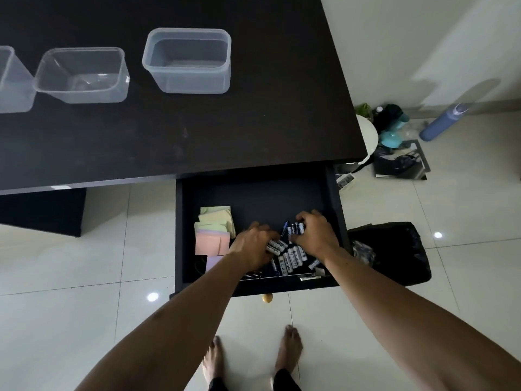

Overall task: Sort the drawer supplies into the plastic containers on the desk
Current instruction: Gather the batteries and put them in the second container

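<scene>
We see both hands down in the open drawer (253,198). The fingers of the left hand (255,245) are curled tightly inward over a few batteries (290,258), whose white ends stick out on the thumb side. The right hand (315,234) has its fingers bent narrowly round a small bunch of dark batteries, which stand up just beyond its fingertips.

On the white-and-black casings we can make out printed lettering; one loose cell just beneath the fingers carries a word ending in "bright", but we cannot read the first letters with certainty.

The remaining batteries lie loose between the two sets of fingers and just nearer to us than them, against the drawer's front wall. The pastel sticky notes (215,230) are piled just to the left of the left fingers, without touching them.

Well beyond the fingers, on the dark counter (225,131), stand three clear plastic containers: the nearest container (187,60) straight ahead, the middle container (81,74) further left, and the far-left container (11,80) cut off by the frame's edge.
</scene>
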A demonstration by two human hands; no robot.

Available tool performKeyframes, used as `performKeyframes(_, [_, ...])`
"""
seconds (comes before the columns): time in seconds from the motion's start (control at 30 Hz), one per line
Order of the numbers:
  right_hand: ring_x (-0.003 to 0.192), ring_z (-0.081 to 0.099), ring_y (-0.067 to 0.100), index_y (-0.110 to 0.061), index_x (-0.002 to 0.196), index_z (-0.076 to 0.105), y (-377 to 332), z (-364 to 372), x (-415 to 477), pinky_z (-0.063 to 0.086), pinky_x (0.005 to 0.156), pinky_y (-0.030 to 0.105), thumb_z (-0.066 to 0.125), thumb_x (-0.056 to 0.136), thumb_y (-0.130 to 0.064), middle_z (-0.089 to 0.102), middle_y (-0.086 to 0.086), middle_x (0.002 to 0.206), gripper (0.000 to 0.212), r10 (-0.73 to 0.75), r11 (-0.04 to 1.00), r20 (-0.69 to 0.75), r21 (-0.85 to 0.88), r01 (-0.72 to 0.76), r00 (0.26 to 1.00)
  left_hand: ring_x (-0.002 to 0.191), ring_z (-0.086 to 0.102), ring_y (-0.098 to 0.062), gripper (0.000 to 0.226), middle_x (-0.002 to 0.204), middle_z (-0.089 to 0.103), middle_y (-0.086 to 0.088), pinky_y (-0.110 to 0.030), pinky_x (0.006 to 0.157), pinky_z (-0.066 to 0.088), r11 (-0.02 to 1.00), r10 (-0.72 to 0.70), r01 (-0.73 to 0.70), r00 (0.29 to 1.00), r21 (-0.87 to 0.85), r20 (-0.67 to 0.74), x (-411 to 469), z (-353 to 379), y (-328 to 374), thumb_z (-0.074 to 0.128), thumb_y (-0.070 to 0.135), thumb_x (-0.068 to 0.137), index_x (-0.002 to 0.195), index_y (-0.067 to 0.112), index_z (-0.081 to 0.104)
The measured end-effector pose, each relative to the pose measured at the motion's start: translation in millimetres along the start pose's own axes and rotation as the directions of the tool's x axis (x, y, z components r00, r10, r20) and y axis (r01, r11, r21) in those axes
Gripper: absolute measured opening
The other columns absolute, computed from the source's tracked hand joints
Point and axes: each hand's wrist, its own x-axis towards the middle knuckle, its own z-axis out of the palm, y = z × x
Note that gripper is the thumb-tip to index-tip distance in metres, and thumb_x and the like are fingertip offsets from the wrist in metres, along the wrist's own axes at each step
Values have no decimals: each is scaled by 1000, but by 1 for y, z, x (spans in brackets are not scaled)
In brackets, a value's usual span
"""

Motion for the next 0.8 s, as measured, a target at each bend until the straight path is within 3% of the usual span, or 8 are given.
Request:
performKeyframes(0.27, [101, 61, 25, -19, 118, 63, 0, 5, -1, 50, 79, 30, 79, 77, -17, 52, 2, 114, 45, -113, 988, 27, -103, 116, 993, 123, 48, -23, 46, 126, 60, 0, -37, 96, 46, 1000, 16, -16, 1000, -14, 16, 2, 5, -8, 71, 35, 85, 129, 28, 59])
performKeyframes(0.63, [106, 58, 32, -21, 123, 59, 1, 12, -3, 51, 88, 38, 64, 86, -10, 55, 7, 118, 39, -241, 943, 96, -211, 256, 966, 106, 62, -30, 34, 122, 62, -9, -39, 92, 52, 986, -73, 91, 989, -138, 130, 8, 6, 1, 67, 26, 87, 120, 21, 58])
performKeyframes(0.8, [109, 60, 33, -19, 134, 55, 2, 11, -4, 51, 93, 41, 58, 89, -2, 56, 9, 124, 48, -264, 929, 119, -235, 286, 957, 106, 63, -32, 27, 119, 64, -12, -38, 91, 51, 990, -76, 89, 990, -106, 121, 8, 9, 8, 63, 23, 90, 116, 15, 63])
